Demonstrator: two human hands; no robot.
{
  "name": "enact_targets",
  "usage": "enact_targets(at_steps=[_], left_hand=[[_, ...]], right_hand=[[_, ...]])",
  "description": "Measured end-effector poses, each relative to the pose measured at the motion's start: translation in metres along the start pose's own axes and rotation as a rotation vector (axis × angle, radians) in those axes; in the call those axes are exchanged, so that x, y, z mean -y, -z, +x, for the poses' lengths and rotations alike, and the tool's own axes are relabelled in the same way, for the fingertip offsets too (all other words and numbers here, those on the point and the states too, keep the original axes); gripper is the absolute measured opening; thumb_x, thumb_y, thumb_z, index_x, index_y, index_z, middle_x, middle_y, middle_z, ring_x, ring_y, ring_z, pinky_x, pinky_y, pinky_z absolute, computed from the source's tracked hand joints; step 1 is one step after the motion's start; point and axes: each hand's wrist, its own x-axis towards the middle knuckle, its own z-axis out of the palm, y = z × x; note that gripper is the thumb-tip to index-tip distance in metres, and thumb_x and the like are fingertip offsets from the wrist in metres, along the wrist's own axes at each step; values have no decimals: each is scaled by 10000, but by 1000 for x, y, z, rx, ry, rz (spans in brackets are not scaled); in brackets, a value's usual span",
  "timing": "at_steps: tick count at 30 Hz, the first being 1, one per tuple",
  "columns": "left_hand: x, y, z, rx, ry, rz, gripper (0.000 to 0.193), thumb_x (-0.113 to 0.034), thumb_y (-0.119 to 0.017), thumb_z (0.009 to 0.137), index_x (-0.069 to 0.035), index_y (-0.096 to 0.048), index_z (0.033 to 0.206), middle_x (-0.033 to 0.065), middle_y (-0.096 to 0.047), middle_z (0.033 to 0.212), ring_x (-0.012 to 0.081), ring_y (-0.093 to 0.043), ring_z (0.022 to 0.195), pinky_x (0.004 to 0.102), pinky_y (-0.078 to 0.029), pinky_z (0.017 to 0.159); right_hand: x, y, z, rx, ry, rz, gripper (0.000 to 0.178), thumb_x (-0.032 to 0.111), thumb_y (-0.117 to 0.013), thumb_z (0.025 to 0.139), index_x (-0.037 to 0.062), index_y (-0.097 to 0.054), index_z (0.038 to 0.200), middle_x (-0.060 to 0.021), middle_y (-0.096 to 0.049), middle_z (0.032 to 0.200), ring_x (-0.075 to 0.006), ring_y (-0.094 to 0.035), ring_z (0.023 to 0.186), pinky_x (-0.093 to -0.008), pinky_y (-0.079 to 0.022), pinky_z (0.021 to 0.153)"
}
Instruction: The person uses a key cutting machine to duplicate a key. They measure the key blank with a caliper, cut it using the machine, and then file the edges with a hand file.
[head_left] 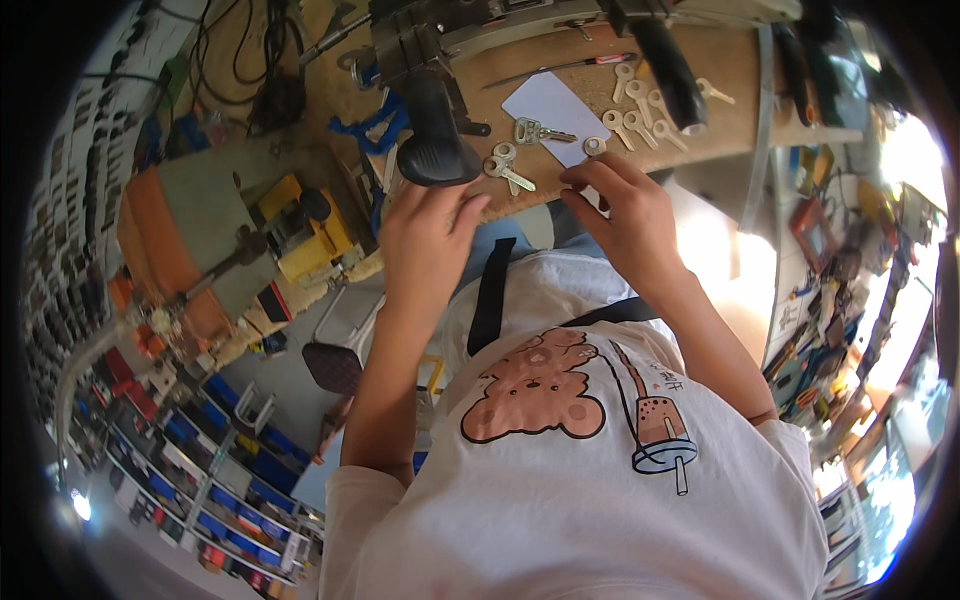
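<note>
Brown board with a dusty, scuffed face makes up your bench (725, 130), and a dark metal machine (400, 50) stands at its far side. Your left hand (425, 215) is at the near end of a smooth, rounded black handle (437, 150); its fingertips are hidden, so you cannot tell whether they grip it, while its thumb stands apart. Your right hand (625, 205) is at the bench's near edge, fingers curled, thumb and forefinger slightly parted with nothing visible between them. Just beyond its knuckles sits a round metal key head (594, 146). Between your hands, two shiny keys (507, 163) lie crossed on the board. A silvery slotted key (530, 131) lies across the flat white card (555, 100). Round-headed metal blanks (615, 119) are scattered to the card's right, and a thin red-handled tool (615, 59) lies beyond.
</note>
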Motion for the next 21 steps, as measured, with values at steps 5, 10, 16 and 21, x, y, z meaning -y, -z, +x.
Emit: enact_targets(at_steps=[5, 10, 16, 21], left_hand=[[-7, -20, 28, 89, -44, 148, 219, -92, -675, 691, -45, -593, 889, 70, -545, 854, 262, -546, 762, 335, -431, 683], [12, -23, 35, 193, -81, 80, 220, -56, -679, 675, -11, -532, 832, 77, -492, 801, 255, -523, 713, 340, -428, 637], [17, -20, 43, 193, -192, -16, 213, -27, -670, 693, 4, -492, 804, 73, -497, 783, 208, -518, 699, 322, -416, 608], [16, -14, 51, 273, -245, -83, 191, 2, -643, 719, 0, -464, 786, 65, -473, 746, 168, -487, 653, 307, -399, 595]], right_hand=[[-2, 11, 11, 106, 73, -15, 125, 121, -637, 728, 69, -605, 837, -63, -553, 788, -256, -567, 686, -352, -459, 575], [-4, 24, 13, 92, 118, 1, 144, 102, -638, 721, 64, -599, 854, -77, -559, 813, -286, -569, 718, -364, -463, 602], [0, 34, 10, 73, -37, 21, 140, 55, -615, 753, 42, -604, 891, -74, -582, 825, -215, -573, 665, -301, -460, 583], [7, 43, -1, -14, -184, 42, 117, 94, -606, 768, 60, -601, 880, -79, -578, 831, -247, -589, 689, -329, -466, 593]])
